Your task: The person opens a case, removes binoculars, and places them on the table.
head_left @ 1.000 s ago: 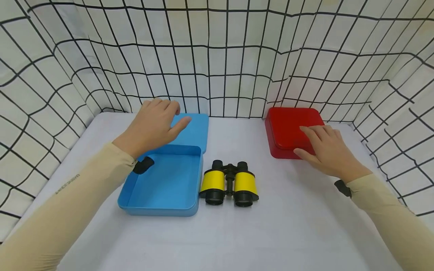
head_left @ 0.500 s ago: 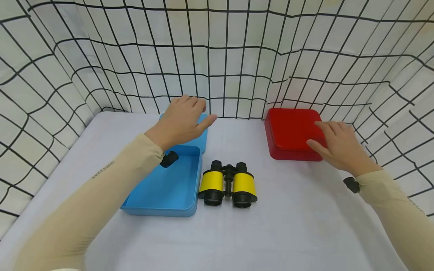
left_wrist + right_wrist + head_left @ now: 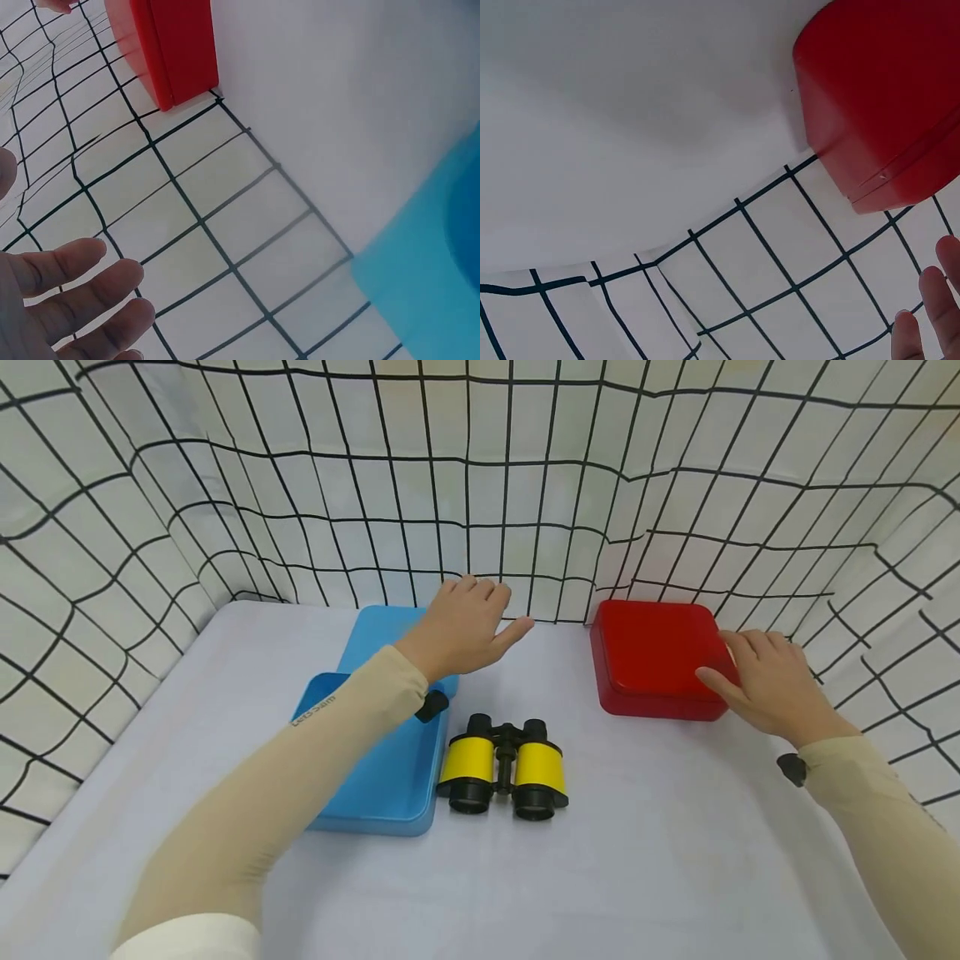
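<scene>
My left hand (image 3: 468, 622) is in the air over the blue box's raised lid (image 3: 382, 631), fingers loosely spread and holding nothing. Below that forearm lies the open blue box (image 3: 390, 777), its inside partly hidden by the sleeve. At the back right stands a red box (image 3: 660, 652), closed. My right hand (image 3: 772, 681) is at that box's right side, thumb and fingertips close to its edge, fingers relaxed. In the right wrist view its fingers (image 3: 937, 307) show apart from the red box (image 3: 885, 90). Yellow and black binoculars (image 3: 504, 768) lie just right of the blue box.
A black wire grid (image 3: 495, 464) over white cloth walls in the back and both sides. White cloth (image 3: 600, 877) covers the table. Both wrists carry a small black camera, one of them the left wrist camera (image 3: 432, 704).
My left hand has moved right, from over the blue lid's left part to past its right edge. My right hand has slid right, from over the red box's top to its right side.
</scene>
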